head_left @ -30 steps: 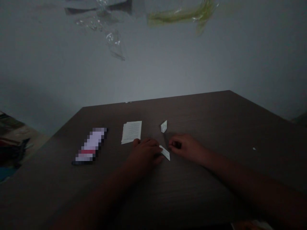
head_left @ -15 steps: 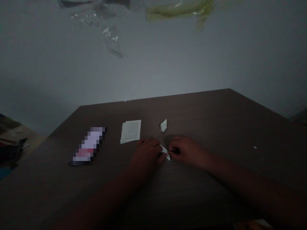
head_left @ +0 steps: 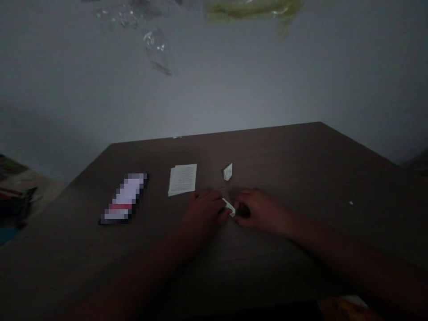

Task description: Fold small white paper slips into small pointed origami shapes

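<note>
Between my hands, low over the table, is a small folded piece of white paper. My left hand is closed on its left side, fingers over it and thumb at the near edge. My right hand is curled at the paper's right end, with thumb and fingertips pinching toward its tip. Much of the paper is hidden by the fingers. Beyond the hands lies another folded paper piece, pointed at one end. To its left is a small stack of printed paper sheets.
A phone with a blurred screen lies at the left of the dark wooden table. A tiny paper scrap is at the right. Behind the table stands a wall with clear plastic on it.
The paper's near tip, which stuck out as a point before, now looks folded over and shorter. My right fingers have shifted slightly at that end; the view has tilted a little.
</note>
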`<state>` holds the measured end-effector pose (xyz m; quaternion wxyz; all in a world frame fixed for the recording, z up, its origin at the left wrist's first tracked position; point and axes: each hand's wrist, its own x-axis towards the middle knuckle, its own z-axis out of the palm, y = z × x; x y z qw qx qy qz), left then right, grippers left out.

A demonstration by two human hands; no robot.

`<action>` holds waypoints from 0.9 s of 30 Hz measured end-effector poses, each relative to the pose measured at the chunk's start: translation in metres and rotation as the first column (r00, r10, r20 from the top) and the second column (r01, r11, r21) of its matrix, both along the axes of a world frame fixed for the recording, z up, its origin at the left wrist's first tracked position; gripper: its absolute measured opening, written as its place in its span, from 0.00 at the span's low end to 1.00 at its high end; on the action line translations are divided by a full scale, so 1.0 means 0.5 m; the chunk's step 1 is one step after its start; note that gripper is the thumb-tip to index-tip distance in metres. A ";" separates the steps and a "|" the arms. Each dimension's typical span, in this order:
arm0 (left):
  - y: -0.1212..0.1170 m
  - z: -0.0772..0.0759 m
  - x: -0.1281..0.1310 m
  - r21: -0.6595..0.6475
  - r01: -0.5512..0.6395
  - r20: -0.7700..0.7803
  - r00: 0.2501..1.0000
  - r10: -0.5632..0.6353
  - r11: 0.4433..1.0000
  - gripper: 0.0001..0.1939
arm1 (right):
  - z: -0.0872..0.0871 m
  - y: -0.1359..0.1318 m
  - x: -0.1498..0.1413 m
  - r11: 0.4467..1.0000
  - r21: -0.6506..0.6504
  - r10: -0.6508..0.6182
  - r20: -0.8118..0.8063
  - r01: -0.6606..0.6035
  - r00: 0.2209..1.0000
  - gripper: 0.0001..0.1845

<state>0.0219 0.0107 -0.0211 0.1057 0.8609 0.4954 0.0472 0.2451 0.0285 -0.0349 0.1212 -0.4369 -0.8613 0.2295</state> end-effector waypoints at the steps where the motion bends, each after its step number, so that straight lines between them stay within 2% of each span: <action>1: 0.000 0.000 0.001 0.007 -0.011 0.009 1.000 0.011 1.000 0.07 | -0.001 0.001 0.000 1.000 -0.003 -0.001 0.000 0.001 1.000 0.08; 5: 0.000 -0.002 0.004 -0.006 -0.043 0.026 0.999 0.043 0.999 0.05 | -0.007 0.008 -0.003 1.000 -0.006 -0.015 0.017 0.015 1.000 0.04; 12: 0.001 -0.005 0.004 -0.010 -0.048 0.035 0.998 0.048 0.999 0.04 | -0.016 0.011 -0.004 0.999 0.039 -0.037 0.023 0.036 0.999 0.06; 18: 0.005 -0.005 0.004 -0.015 -0.046 0.026 0.999 0.047 0.999 0.04 | -0.012 0.011 -0.003 0.999 0.002 -0.052 0.023 0.052 0.998 0.07; 23: 0.005 -0.008 0.003 -0.009 -0.053 0.040 0.998 0.054 0.999 0.03 | -0.015 0.002 -0.007 0.997 0.032 -0.071 0.042 0.070 0.997 0.13; 27: 0.003 -0.018 -0.003 0.018 -0.019 0.081 0.997 0.017 1.000 0.05 | -0.015 0.007 0.004 1.000 0.007 -0.029 0.019 0.029 0.999 0.16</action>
